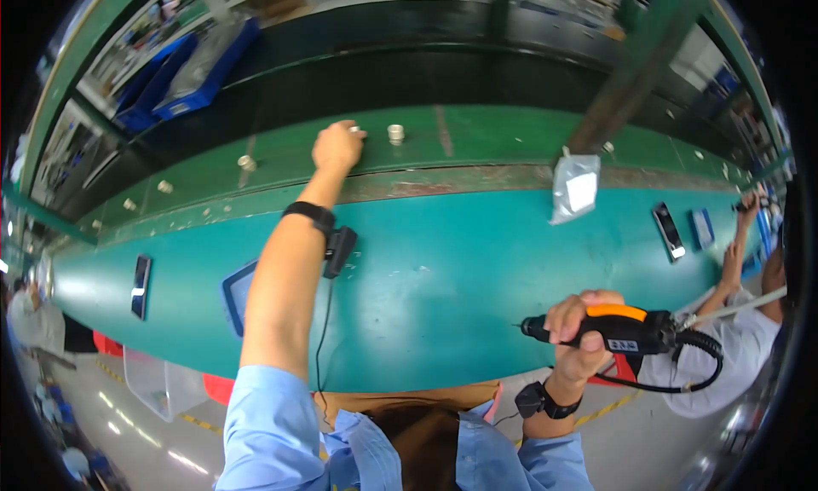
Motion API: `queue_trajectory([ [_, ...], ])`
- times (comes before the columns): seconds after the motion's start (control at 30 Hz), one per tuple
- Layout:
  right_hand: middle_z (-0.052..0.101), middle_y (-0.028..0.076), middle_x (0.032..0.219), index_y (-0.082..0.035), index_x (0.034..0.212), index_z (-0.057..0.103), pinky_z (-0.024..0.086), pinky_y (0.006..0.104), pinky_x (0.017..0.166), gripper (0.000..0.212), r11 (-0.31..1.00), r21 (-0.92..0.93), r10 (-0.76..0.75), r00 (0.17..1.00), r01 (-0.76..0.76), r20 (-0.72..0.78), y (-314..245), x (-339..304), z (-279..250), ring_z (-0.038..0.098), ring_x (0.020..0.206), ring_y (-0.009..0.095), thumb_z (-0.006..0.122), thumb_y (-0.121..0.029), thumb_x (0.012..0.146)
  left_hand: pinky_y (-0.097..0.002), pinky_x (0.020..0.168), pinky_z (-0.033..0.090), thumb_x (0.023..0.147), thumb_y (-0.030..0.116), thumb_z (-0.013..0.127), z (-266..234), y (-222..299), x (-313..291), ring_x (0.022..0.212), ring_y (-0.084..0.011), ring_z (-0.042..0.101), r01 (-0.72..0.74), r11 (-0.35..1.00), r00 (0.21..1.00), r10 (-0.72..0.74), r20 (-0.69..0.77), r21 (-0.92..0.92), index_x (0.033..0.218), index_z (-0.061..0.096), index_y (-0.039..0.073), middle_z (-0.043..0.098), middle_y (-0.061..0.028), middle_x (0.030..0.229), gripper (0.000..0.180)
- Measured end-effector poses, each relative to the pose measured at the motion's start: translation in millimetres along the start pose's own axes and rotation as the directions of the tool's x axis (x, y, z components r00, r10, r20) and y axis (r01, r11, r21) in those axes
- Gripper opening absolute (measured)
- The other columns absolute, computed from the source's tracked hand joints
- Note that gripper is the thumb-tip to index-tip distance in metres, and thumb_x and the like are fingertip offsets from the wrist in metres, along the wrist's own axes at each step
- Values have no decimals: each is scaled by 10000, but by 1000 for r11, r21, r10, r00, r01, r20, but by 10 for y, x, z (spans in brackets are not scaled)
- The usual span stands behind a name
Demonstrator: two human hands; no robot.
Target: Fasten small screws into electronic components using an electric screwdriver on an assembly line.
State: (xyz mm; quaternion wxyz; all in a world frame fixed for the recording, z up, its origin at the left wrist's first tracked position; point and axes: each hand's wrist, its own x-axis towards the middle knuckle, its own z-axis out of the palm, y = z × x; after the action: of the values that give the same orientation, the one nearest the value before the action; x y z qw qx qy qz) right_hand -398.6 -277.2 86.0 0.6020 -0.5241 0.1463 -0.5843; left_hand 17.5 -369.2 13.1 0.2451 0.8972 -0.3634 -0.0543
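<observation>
My left hand (339, 147) reaches out over the green ledge (290, 154) beyond the mat, its fingers bent together. A small pale bit shows at the fingertips, too small to name. Just right of it, a short silvery cylindrical part (395, 134) stands upright on the ledge. A similar part (246, 163) sits further left. Over the near right of the teal mat (443, 278), my right hand (577, 333) is wrapped round a black and orange electric screwdriver (635, 327). Its tip points left, and a coiled black cable hangs from its back end.
Partly behind my left forearm lies a blue tray (237, 297). A phone (141, 286) rests at the left, another dark phone-like device (669, 231) at the right. A clear plastic bag (575, 188) lies below a green post (639, 60). At far right, a co-worker in white (716, 355) works.
</observation>
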Motion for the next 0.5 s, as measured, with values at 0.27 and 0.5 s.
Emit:
queue_trajectory([
  [0.27,436,8,620,-5,1101,447,360,252,467,500,988,-116,-94,995,99,44,86,-8,-126,407,489,104,603,-412,856,-414,853,490,815,324,649,-423,-104,-359,1016,-313,602,-79,991,997,79,-2,111,1128,593,72,616,-170,1115,406],
  [0.5,441,12,633,-4,1115,446,361,249,469,492,989,-112,-82,992,92,93,177,17,7,410,497,102,584,-407,869,-431,816,500,826,209,624,-604,-1011,-347,956,-325,608,-3,997,768,49,-638,74,1071,607,54,590,-164,1103,291],
])
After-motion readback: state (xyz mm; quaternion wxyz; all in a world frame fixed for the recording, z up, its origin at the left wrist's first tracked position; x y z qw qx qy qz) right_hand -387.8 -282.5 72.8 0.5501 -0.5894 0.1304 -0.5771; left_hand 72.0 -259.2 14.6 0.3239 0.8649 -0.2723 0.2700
